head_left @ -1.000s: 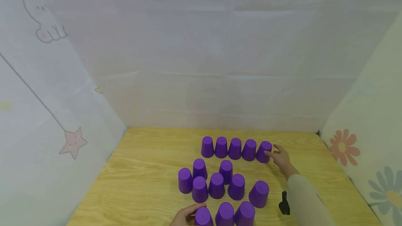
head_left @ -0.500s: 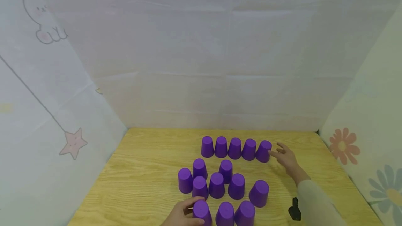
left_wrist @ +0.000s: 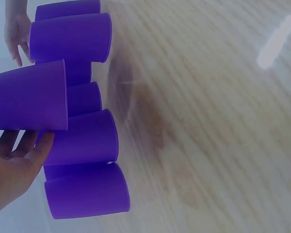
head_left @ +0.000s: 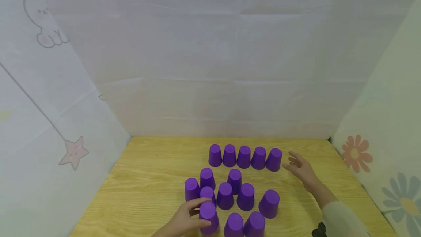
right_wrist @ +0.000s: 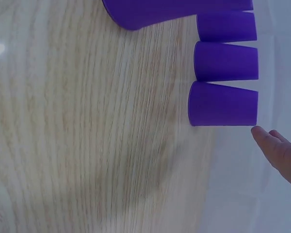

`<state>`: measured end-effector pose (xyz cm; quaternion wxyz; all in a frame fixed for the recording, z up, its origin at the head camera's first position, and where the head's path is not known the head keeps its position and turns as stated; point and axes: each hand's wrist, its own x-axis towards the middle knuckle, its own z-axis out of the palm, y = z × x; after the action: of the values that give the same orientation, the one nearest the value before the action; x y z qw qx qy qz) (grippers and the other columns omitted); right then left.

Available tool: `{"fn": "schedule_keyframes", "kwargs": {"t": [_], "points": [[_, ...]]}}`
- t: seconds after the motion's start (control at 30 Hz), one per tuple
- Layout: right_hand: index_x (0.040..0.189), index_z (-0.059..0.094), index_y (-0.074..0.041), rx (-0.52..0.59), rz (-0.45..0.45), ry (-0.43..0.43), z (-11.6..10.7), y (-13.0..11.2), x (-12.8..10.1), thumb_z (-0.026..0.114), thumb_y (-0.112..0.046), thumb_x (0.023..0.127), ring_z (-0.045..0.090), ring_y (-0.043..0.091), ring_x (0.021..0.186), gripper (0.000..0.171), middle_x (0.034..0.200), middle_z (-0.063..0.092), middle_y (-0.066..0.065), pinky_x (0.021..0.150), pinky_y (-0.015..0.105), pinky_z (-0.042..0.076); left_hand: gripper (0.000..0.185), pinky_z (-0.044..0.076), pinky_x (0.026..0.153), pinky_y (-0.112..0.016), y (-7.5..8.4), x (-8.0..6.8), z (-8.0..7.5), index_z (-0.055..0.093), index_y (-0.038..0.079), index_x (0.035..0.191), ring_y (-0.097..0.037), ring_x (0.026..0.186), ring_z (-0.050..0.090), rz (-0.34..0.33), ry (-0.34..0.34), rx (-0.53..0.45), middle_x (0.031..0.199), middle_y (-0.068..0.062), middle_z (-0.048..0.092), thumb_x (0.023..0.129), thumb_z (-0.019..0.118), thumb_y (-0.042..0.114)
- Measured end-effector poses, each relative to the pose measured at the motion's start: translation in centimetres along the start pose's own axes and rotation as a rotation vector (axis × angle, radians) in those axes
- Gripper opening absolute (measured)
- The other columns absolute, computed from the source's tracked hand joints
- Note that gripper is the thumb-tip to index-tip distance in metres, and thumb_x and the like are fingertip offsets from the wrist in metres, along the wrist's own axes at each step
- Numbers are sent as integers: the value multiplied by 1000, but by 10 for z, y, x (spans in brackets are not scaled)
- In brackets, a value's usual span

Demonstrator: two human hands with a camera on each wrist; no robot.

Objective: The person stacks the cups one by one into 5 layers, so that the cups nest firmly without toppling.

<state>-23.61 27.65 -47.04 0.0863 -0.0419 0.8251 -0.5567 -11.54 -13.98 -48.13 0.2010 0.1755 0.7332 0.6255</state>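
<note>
My left hand (head_left: 182, 219) grips an upside-down purple plastic cup (head_left: 208, 215) between thumb and fingers. In the left wrist view, the rim of this held cup (left_wrist: 31, 97) is raised off the table. Just behind it stands another purple cup (head_left: 207, 192), partly hidden by my fingers. My right hand (head_left: 303, 173) hovers with loosely spread fingers to the right of the back row, apart from its end cup (head_left: 274, 160). The right wrist view shows that end cup (right_wrist: 224, 104) upside down on the table, near my fingertips but with nothing held.
Several upside-down purple cups form the back row (head_left: 244, 157). Others stand in a middle cluster (head_left: 225, 196), with one cup (head_left: 269, 204) apart on its right and two cups (head_left: 234, 226) at the front. A black object (head_left: 319, 230) lies by my right sleeve. Pale walls enclose the wooden table (head_left: 148, 178).
My left hand has lifted the front-left cup and moved it forward toward the cluster. The right hand has let go of the back row's end cup and drawn away to the right.
</note>
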Motion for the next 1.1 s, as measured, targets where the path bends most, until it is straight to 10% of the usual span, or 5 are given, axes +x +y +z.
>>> {"fn": "schedule_keyframes", "kwargs": {"t": [0.37,0.63,0.77,0.87,1.1], "points": [[147,18,-3,39,-34,0,8,-6,-37,52,-27,95,34,47,130,66,145,28,31,104,56,36,50,49,89,-22,11,13,-11,52,-3,127,-1,104,58,191,5,114,124,-23,54,83,69,13],[147,21,-5,42,-23,-19,12,-12,-60,50,-26,96,43,39,127,62,145,32,27,101,47,44,46,53,84,-24,24,22,-14,55,1,125,-1,97,60,191,4,145,116,-23,59,82,70,14],[146,25,-7,79,-13,-32,17,-14,-70,51,-23,96,52,10,120,59,144,37,22,98,39,47,46,53,83,-25,33,27,-15,56,2,125,-1,96,60,183,-4,149,115,-21,61,83,70,16],[145,27,-7,94,-7,-55,22,-15,-76,52,-22,95,49,-11,110,58,138,47,3,98,36,47,44,54,83,-25,39,32,-17,57,3,123,-2,95,61,223,-17,156,111,-19,63,82,70,15],[147,17,-4,177,-8,-175,33,-16,-89,48,-20,97,46,-14,112,61,120,49,-33,95,18,46,39,55,80,-26,50,44,-21,60,5,117,-2,90,61,251,-18,239,102,-14,66,81,72,16]]}}
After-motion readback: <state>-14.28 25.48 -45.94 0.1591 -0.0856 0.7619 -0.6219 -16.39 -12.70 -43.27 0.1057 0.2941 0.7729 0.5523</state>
